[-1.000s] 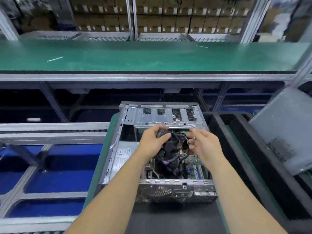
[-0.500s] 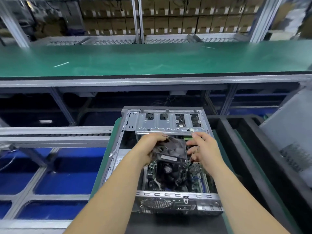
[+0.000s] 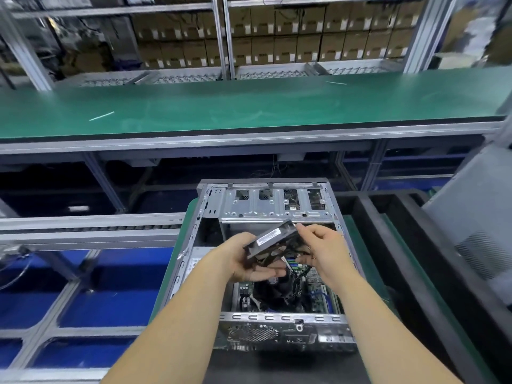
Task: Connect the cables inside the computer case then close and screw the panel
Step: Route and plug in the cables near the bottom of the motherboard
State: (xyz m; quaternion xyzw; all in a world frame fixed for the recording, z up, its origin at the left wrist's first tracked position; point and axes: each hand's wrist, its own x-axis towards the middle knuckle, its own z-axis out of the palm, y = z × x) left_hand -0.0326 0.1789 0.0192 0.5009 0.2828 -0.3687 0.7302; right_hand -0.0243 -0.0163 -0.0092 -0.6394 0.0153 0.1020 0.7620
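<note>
An open grey computer case [image 3: 210, 206] lies flat before me, its motherboard [image 3: 315, 275] and a black cooler [image 3: 277, 289] exposed. Above the case I hold a black fan [image 3: 273, 239] with a white label, tilted up on edge. My left hand [image 3: 243, 259] grips its lower left side from below. My right hand [image 3: 321, 248] pinches its upper right corner. Dark cables hang from the fan toward the board. The grey side panel [image 3: 471, 217] leans at the right, off the case.
The case rests on a green mat [image 3: 177, 261] with black foam trays [image 3: 388, 245] to its right. A long green workbench [image 3: 249, 106] runs across behind. Roller conveyor rails [image 3: 91, 225] and blue flooring lie to the left. Shelves of cardboard boxes [image 3: 277, 37] stand at the back.
The fan has been lifted out of the case and tipped up on edge. Both hands rose with it, the right hand moving to its upper corner.
</note>
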